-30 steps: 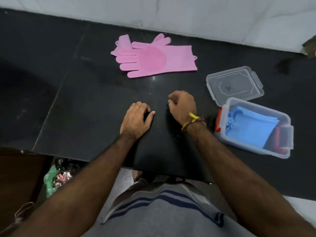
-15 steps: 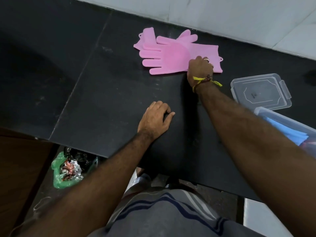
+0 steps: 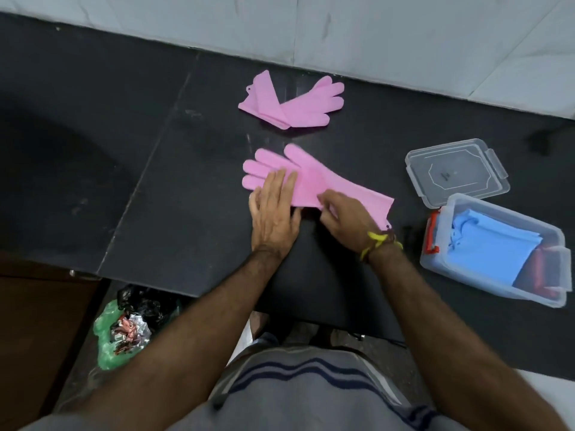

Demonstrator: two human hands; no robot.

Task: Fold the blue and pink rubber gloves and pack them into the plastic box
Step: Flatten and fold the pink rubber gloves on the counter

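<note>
Judging from how things lie, the task is about half done: the blue gloves (image 3: 494,241) already sit folded inside the plastic box (image 3: 460,275) at the right of the dark tabletop (image 3: 124,157), while both pink gloves are not yet packed. The near pink glove (image 3: 311,178) lies flat in front of the person, its finger end pointing left and its cuff reaching toward the box. The left hand (image 3: 273,213) rests on it palm down, its fingers (image 3: 278,181) spread and released, pressing the glove's palm area against the tabletop without gripping. The right hand (image 3: 343,217) has its fingers (image 3: 325,202) curled, pinching the near long edge of the same glove at about mid-length, which looks like the start of a fold. The far pink glove (image 3: 292,104) lies well apart near the wall, bent over itself loosely in a V shape; it probably still needs a tidy fold. The clear lid (image 3: 455,171) lies just beside the box, behind it, so the box is open to take the rest. What remains, then, is folding the near glove, handling the far one, and placing both in on top of the blue ones.
</note>
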